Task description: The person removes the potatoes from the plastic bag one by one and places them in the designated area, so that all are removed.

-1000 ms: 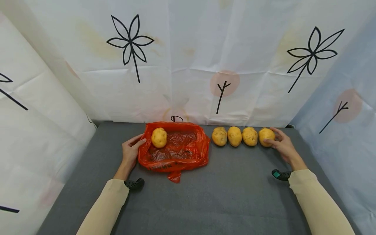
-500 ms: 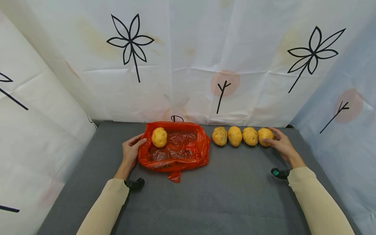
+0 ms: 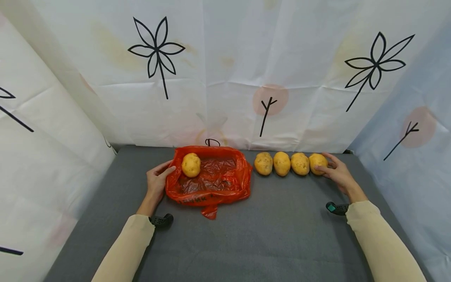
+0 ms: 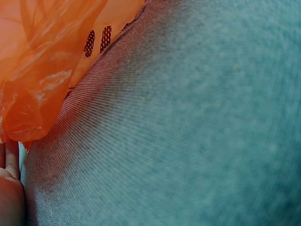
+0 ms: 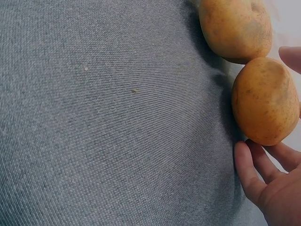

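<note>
A red plastic bag (image 3: 211, 197) lies spread open on the grey table, with dark print on its front. Inside it, at the left, sits one yellow potato (image 3: 191, 165). My left hand (image 3: 157, 180) holds the bag's left side, thumb toward the bag's edge; in the left wrist view only a few fingers (image 4: 11, 157) show under the orange-looking plastic (image 4: 42, 61). To the bag's right, several potatoes stand in a row. My right hand (image 3: 340, 174) grips the rightmost potato (image 5: 265, 101) between thumb and fingers. That potato rests against its neighbour (image 5: 237, 28).
The other potatoes in the row are the first (image 3: 263, 163), the second (image 3: 282, 164) and the third (image 3: 300, 164), near the table's back edge. A patterned white cloth (image 3: 229, 58) rises behind and at both sides. The grey table (image 3: 264, 239) stretches toward me.
My right hand has shifted the rightmost potato slightly left, up to the one beside it, and then stayed still. The left hand and the bag have not moved.
</note>
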The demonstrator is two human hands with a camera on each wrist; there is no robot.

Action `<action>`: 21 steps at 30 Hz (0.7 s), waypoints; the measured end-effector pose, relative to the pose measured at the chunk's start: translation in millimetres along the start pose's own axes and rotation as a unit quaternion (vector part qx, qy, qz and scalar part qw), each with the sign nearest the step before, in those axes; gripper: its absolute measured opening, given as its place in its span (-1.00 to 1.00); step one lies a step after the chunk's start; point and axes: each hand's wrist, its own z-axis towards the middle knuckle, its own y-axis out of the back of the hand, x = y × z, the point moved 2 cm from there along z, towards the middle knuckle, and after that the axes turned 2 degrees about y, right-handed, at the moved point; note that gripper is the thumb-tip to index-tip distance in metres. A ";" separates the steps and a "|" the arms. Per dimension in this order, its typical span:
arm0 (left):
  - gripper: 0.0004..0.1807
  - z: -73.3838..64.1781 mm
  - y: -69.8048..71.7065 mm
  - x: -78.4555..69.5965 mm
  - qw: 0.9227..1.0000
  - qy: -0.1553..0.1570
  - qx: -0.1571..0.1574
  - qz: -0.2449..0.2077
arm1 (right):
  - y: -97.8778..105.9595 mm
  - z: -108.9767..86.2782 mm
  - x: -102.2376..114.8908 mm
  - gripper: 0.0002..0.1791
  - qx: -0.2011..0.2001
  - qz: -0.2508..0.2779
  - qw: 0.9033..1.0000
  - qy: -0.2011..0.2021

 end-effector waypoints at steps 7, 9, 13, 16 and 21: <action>-0.56 -0.4 0.2 0.1 1.000 -0.001 0.001 0.000 | 2.6 -7.0 3.6 0.02 -0.014 0.001 1.000 0.006; -0.57 -0.6 0.3 0.1 1.000 -0.001 0.002 0.000 | 3.2 -9.0 4.3 0.01 -0.023 -0.005 1.000 0.008; -0.57 -0.4 0.4 0.0 1.000 0.001 0.002 0.000 | 4.5 -14.0 6.7 -0.01 -0.044 -0.013 0.999 0.016; -0.56 -0.4 0.3 0.0 1.000 0.003 0.001 0.001 | 5.8 -18.5 9.5 -0.02 -0.052 -0.014 0.998 0.027; -0.55 -0.8 0.5 -0.8 1.000 0.008 0.001 0.008 | 6.9 -25.4 17.0 -0.05 -0.056 -0.037 0.997 0.046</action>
